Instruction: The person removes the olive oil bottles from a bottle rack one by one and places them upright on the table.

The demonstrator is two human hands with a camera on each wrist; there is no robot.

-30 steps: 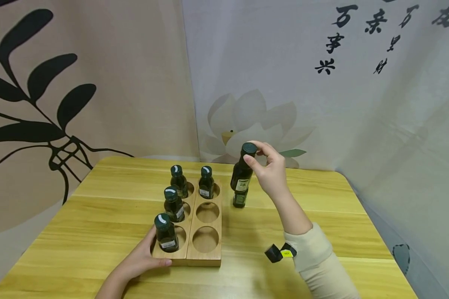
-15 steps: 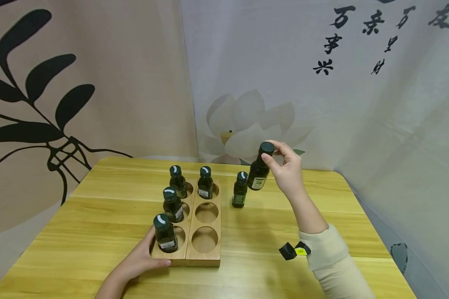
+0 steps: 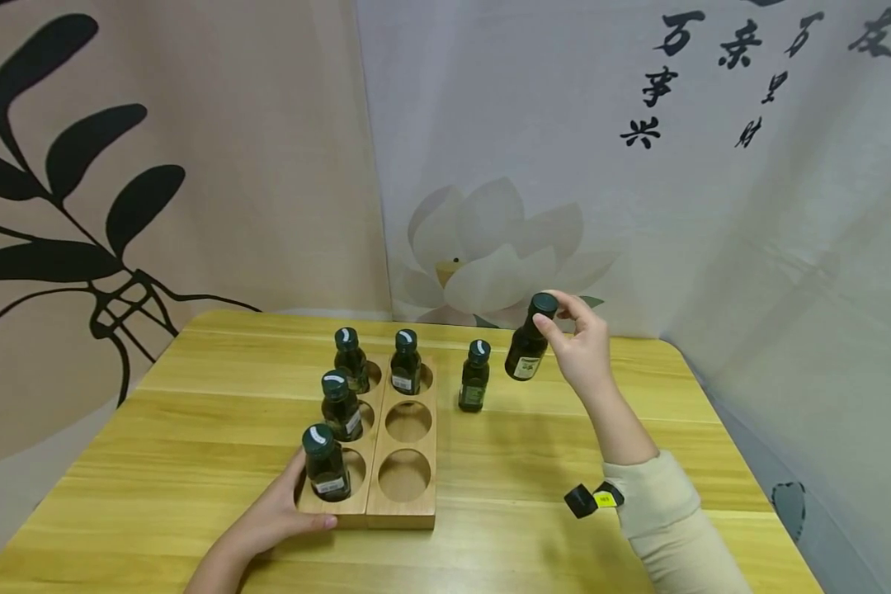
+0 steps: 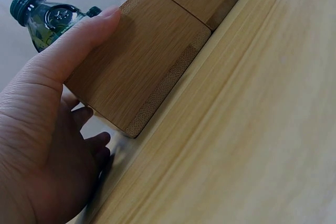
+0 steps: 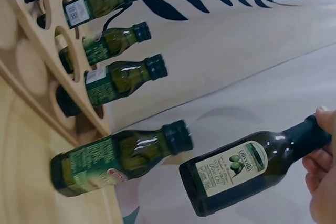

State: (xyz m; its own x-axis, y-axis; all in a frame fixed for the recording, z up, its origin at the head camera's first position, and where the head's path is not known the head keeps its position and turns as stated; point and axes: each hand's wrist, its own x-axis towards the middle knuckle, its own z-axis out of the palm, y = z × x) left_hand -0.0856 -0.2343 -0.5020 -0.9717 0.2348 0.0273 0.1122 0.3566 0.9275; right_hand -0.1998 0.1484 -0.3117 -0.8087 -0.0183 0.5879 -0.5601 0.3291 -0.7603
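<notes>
My right hand (image 3: 583, 351) pinches a dark olive oil bottle (image 3: 525, 351) by its neck and cap, holding it tilted above the back of the table. Its cream label (image 5: 231, 167) with green olives shows in the right wrist view. Just left of it, a smaller green olive oil bottle (image 3: 473, 386) stands upright on the table. My left hand (image 3: 276, 510) grips the near left corner of a wooden bottle rack (image 3: 403, 521). Its thumb (image 4: 86, 38) lies along the rack's front face, the other fingers round the side. Several small capped bottles (image 3: 328, 477) stand in the rack's round holes.
The light wood table (image 3: 156, 462) ends at a printed cloth backdrop (image 3: 282, 165) close behind. Two round holes (image 3: 404, 476) in the rack's right column hold no bottle. A small black device (image 3: 582, 501) sits at the right wrist.
My right hand has carried the dark bottle rightward, away from the standing small bottle, then slightly lower. My left hand has stayed on the rack.
</notes>
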